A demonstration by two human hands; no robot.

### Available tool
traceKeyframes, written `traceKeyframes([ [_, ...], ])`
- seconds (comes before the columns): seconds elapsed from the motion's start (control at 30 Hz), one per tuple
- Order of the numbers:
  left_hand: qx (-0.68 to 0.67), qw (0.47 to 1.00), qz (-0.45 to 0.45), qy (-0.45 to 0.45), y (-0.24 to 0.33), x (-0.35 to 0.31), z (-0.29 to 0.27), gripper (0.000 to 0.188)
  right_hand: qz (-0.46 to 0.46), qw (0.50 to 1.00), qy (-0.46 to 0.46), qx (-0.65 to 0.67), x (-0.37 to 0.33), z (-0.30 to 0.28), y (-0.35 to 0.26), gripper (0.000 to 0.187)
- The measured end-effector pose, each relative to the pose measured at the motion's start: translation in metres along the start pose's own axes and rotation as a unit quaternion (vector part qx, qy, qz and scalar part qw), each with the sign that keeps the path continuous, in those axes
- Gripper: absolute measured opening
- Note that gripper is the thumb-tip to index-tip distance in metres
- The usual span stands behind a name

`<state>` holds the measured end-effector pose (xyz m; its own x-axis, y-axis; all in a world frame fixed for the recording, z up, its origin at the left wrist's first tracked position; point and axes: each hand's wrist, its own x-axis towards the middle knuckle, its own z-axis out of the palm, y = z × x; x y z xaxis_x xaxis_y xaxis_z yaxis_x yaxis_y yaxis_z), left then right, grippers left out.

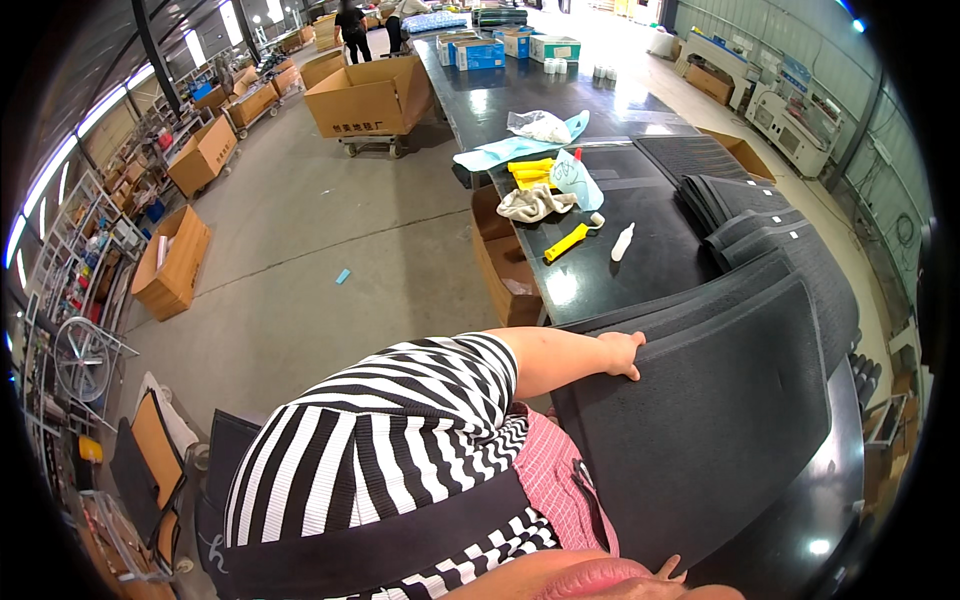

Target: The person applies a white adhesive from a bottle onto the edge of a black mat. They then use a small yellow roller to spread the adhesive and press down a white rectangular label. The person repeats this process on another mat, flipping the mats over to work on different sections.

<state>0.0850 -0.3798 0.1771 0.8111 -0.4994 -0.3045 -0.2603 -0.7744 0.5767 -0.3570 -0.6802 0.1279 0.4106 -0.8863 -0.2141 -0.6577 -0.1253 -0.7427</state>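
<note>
Large black textured rectangular mat (700, 430) on near end of glossy dark bench (650, 205); left hand (622, 355) half-curled at mat edge, pinch unclear; right hand (671, 571) mostly hidden, state unclear. Black overlapping mats (742, 203) already piled along bench; handling seemingly unfinished.

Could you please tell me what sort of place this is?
Probably a factory workshop or packing hall: layered black mats lie on a long dark worktable, a large cardboard box stands on a wheeled cart, and white machinery lines one wall.

Mats (700, 420) on table (660, 230) — near end, roller (568, 243) and bottle (622, 243) beyond, boxes (480, 56) farther back, carton (345, 105) (on trolley (395, 150)) left
</note>
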Motion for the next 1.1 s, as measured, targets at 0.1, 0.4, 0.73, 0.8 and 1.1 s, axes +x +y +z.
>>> traceKeyframes([
  [0.1, -0.006, 1.000, 0.000, -0.001, -0.001, 0.000, 0.001, 0.083, -0.002, 1.000, -0.001, -0.002, 0.001, 0.000, -0.001, 0.085],
  [0.4, -0.005, 1.000, 0.006, 0.001, 0.001, 0.001, 0.001, 0.084, -0.003, 1.000, 0.001, 0.010, 0.000, -0.001, -0.001, 0.085],
  [0.73, -0.008, 1.000, -0.001, -0.002, 0.003, 0.000, 0.001, 0.083, -0.003, 1.000, 0.007, 0.025, -0.001, -0.001, 0.003, 0.084],
  [0.8, -0.006, 1.000, 0.004, -0.003, 0.004, 0.003, 0.002, 0.083, -0.006, 1.000, 0.019, 0.010, 0.000, -0.003, 0.006, 0.084],
  [1.1, 0.007, 1.000, 0.002, -0.004, 0.004, 0.001, 0.000, 0.084, -0.004, 1.000, 0.015, -0.007, 0.007, 0.001, 0.009, 0.084],
])
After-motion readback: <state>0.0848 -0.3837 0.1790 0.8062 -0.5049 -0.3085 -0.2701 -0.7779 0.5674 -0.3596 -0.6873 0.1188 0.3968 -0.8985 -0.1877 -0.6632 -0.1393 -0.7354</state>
